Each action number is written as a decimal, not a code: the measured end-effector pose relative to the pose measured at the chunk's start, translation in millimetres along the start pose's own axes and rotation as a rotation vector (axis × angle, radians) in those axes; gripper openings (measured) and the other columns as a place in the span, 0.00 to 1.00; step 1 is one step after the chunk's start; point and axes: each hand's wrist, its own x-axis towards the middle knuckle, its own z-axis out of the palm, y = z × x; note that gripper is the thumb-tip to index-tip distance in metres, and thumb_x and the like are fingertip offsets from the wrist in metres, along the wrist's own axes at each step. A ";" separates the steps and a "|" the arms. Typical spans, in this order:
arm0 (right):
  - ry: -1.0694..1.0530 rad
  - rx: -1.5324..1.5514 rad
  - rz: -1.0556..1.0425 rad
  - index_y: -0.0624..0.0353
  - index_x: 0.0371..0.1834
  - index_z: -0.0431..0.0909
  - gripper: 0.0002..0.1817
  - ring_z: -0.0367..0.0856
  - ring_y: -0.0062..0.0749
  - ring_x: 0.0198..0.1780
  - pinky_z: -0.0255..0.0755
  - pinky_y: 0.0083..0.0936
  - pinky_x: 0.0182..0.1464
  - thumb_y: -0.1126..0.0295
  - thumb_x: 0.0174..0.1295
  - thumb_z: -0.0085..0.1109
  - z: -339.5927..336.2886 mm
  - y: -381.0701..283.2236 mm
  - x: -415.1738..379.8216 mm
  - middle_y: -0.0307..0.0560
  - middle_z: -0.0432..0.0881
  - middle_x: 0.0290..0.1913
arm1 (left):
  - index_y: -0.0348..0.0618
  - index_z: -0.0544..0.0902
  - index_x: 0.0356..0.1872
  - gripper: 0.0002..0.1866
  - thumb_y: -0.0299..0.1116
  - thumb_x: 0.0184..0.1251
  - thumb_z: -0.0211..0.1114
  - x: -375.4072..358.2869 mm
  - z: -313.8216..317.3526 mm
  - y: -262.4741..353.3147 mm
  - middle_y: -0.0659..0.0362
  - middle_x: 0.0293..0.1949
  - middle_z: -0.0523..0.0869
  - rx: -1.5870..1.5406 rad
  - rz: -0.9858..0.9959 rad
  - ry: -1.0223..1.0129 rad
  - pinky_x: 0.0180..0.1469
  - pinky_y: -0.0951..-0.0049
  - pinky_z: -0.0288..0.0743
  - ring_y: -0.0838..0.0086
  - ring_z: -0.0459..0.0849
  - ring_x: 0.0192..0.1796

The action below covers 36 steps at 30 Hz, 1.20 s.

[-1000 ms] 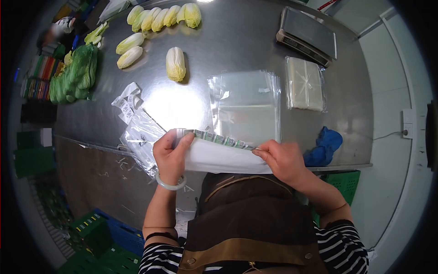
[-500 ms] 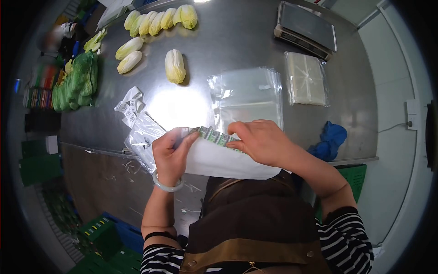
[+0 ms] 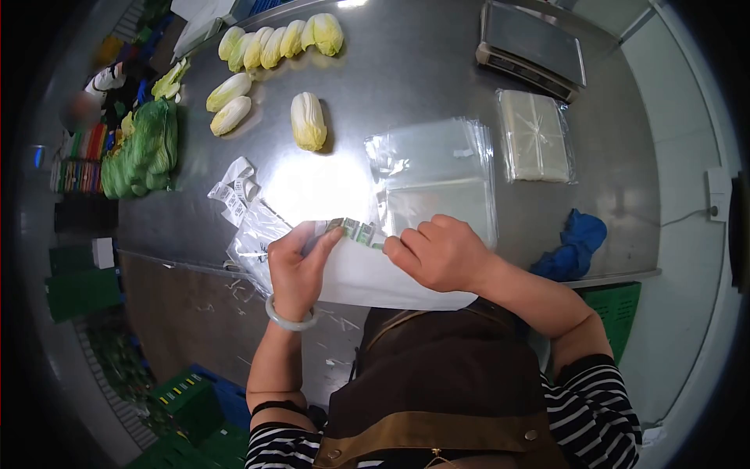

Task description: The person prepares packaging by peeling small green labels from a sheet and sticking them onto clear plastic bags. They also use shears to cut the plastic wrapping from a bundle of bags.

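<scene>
A short strip of green-and-white printed labels (image 3: 359, 231) stretches between my two hands. My left hand (image 3: 295, 266), with a pale bangle at the wrist, pinches its left end between thumb and fingers. My right hand (image 3: 441, 254) is closed around the right end, its fingers curled over that part of the strip. Beneath both hands lies a white sheet (image 3: 367, 277) at the table's front edge. Just beyond is a stack of clear plastic bags (image 3: 437, 176). Left of my left hand are crumpled clear plastic (image 3: 254, 238) and a curled strip of barcode labels (image 3: 234, 191).
One napa cabbage (image 3: 308, 121) lies mid-table, with several more (image 3: 273, 45) behind. Green net bags (image 3: 144, 148) sit at the left. On the right are a scale (image 3: 531, 47), a wrapped pale packet (image 3: 535, 137) and blue crumpled material (image 3: 574, 242). Another person (image 3: 94, 94) is at far left.
My right hand has curled its fingers further over the label strip, and less of the strip shows between my hands. The whole view has shifted slightly.
</scene>
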 end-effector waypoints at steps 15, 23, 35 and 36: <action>-0.122 0.818 1.385 0.59 0.52 0.72 0.14 0.67 0.17 0.24 0.62 0.21 0.24 0.66 0.66 0.56 52.4 64.6 -160.6 0.37 0.72 0.25 | 0.37 0.86 0.35 0.06 0.29 0.60 0.67 146.9 -19.8 -185.6 0.51 0.36 0.87 0.337 0.043 -0.607 0.50 0.67 0.78 0.69 0.85 0.42; -0.228 0.979 1.425 0.59 0.35 0.75 0.04 0.74 0.17 0.19 0.65 0.20 0.18 0.71 0.64 0.58 95.8 42.7 -219.5 0.37 0.76 0.20 | 0.43 0.86 0.40 0.17 0.44 0.56 0.70 144.5 -1.3 -244.9 0.53 0.40 0.85 0.809 0.106 -0.615 0.51 0.61 0.74 0.57 0.81 0.48; -0.443 0.749 1.197 0.55 0.39 0.80 0.16 0.83 0.35 0.28 0.75 0.33 0.33 0.53 0.61 0.61 114.5 35.4 -213.7 0.50 0.83 0.27 | 0.38 0.77 0.36 0.07 0.28 0.59 0.56 95.7 60.7 -226.1 0.48 0.35 0.83 0.824 0.336 -0.144 0.41 0.54 0.76 0.53 0.81 0.42; -0.467 0.717 1.162 0.54 0.39 0.81 0.17 0.82 0.36 0.27 0.75 0.34 0.33 0.51 0.61 0.61 111.5 34.5 -210.1 0.49 0.83 0.27 | 0.38 0.78 0.36 0.08 0.29 0.58 0.57 85.0 78.9 -251.7 0.48 0.36 0.83 0.687 0.319 -0.197 0.46 0.56 0.76 0.55 0.81 0.43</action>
